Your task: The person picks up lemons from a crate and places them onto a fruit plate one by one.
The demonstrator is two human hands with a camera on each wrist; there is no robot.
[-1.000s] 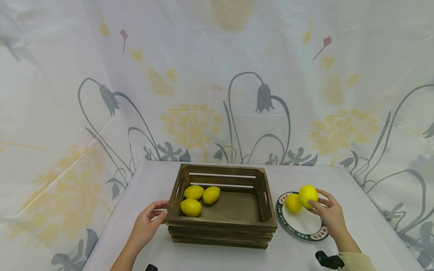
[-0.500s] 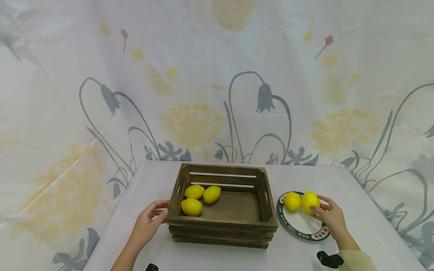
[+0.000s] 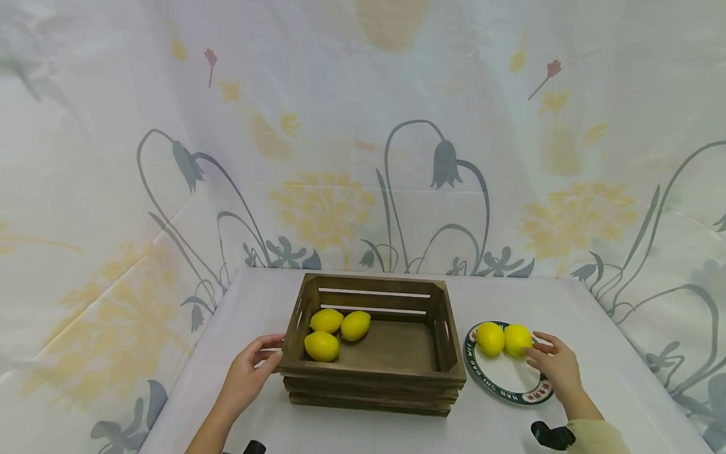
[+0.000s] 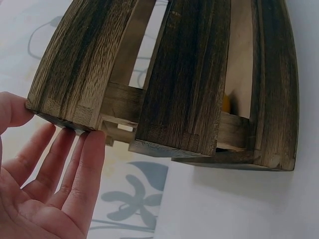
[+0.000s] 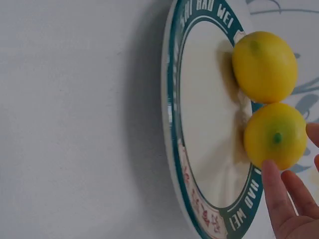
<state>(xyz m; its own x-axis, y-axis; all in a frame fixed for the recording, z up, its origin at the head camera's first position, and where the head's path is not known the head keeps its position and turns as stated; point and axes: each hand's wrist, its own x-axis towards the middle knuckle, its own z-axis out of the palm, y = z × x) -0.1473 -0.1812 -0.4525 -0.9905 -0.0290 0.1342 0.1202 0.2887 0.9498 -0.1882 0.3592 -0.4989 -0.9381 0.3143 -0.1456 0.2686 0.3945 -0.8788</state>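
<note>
A brown wooden crate [image 3: 374, 381] holds three lemons, one of them the front lemon [image 3: 322, 347], in its left part. My left hand [image 3: 245, 377] rests its fingertips and thumb on the crate's left end. Seen in the left wrist view, the fingers [image 4: 75, 184] lie fairly straight against the slat [image 4: 75, 74]. On the green-rimmed plate [image 3: 499, 391] two yellow lemons sit side by side, the left one [image 3: 489, 338] and the right one [image 3: 518, 341]. My right hand [image 3: 558, 369] is at the right lemon with loosened fingers; one fingertip [image 5: 269, 168] appears to touch that lemon [image 5: 274, 134].
The plate stands right of the crate on a white-covered table [image 3: 363, 435]. Behind it hangs a pale cloth [image 3: 351, 151] with printed flowers. A dark object [image 3: 553, 436] is by the right sleeve [image 3: 595, 437], and another [image 3: 254, 447] shows at the bottom edge.
The lemon in my right hand has come down onto the plate beside the other one, and the fingers have loosened and drawn slightly right. My left hand stays at the crate.
</note>
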